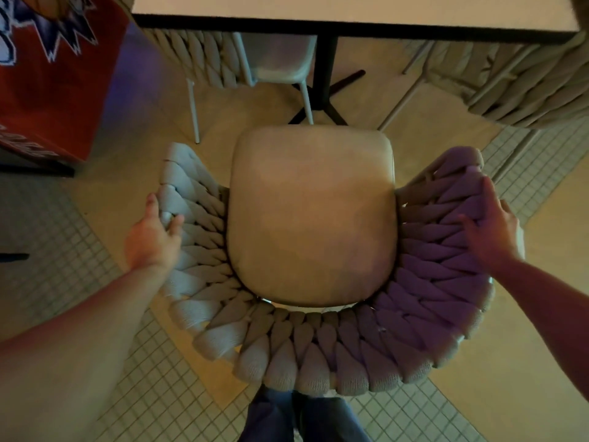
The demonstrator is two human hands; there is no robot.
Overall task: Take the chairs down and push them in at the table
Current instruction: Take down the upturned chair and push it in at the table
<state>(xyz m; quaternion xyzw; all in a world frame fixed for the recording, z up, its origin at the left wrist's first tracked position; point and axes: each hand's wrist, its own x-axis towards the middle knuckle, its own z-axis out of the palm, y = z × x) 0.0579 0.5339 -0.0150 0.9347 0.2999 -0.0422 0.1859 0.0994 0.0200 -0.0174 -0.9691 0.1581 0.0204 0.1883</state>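
A chair with a beige cushioned seat and a curved woven-rope backrest stands upright on the floor right below me, facing the table. My left hand grips the left arm of the backrest, thumb on the inside. My right hand rests on the right arm with fingers spread over the weave. The white tabletop with a dark edge lies just beyond the seat's front, its black pedestal base visible underneath.
A second chair is tucked under the table at the far left, and another woven chair sits at the right. A red printed box or cabinet stands on the left. My legs are behind the chair.
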